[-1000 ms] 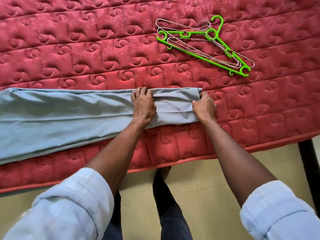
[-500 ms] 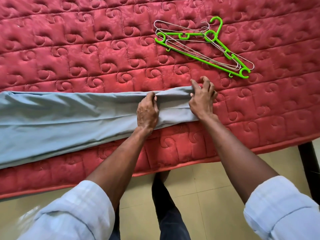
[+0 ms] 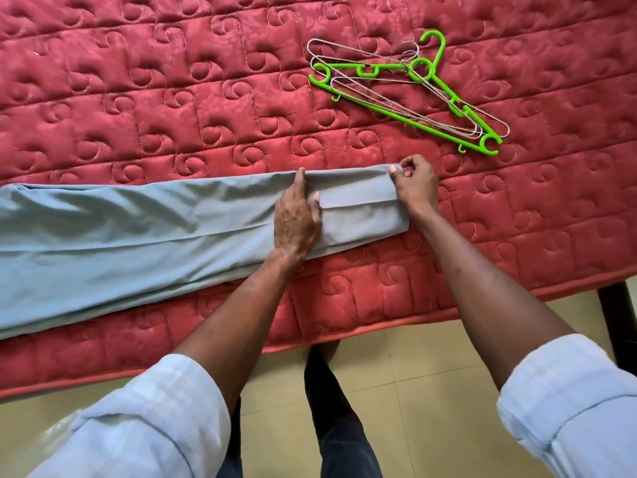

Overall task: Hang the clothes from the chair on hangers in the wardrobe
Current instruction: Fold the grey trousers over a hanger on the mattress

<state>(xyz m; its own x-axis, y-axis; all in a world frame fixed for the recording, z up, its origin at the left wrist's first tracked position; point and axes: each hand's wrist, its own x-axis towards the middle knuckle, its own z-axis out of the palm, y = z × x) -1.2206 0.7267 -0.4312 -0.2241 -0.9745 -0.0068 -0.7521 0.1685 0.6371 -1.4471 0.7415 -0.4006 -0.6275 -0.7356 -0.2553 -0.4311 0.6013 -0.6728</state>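
Pale grey-blue folded cloth garment (image 3: 144,236): laid flat in a long band on the red quilted mattress (image 3: 172,98), running from the left edge of the view to a squared-off end just right of the middle, parallel to the mattress's near edge and a little in from it.

Left hand (image 3: 296,219): palm down on the garment near its right end, fingers straight and pressing the fabric flat, fingertips reaching the garment's far edge.

Right hand (image 3: 415,188): at the garment's far right corner, fingers curled, thumb and fingers pinching the fabric at that corner.

Forearms: bare, with light blue sleeves (image 3: 155,419) rolled up near the elbows.

Bright green plastic hanger (image 3: 406,115): lying flat on the mattress, beyond and to the right of the garment's end, apart from it, hook pointing away.

Thin grey wire hangers (image 3: 362,56): several, overlapping the green plastic hanger in one loose pile; the exact count cannot be told.

Beige tiled floor (image 3: 431,391): below the mattress's near edge. Dark trousered legs (image 3: 331,426) stand on it, close to the mattress. A dark bed-frame post (image 3: 617,326) shows at the mattress's right corner.
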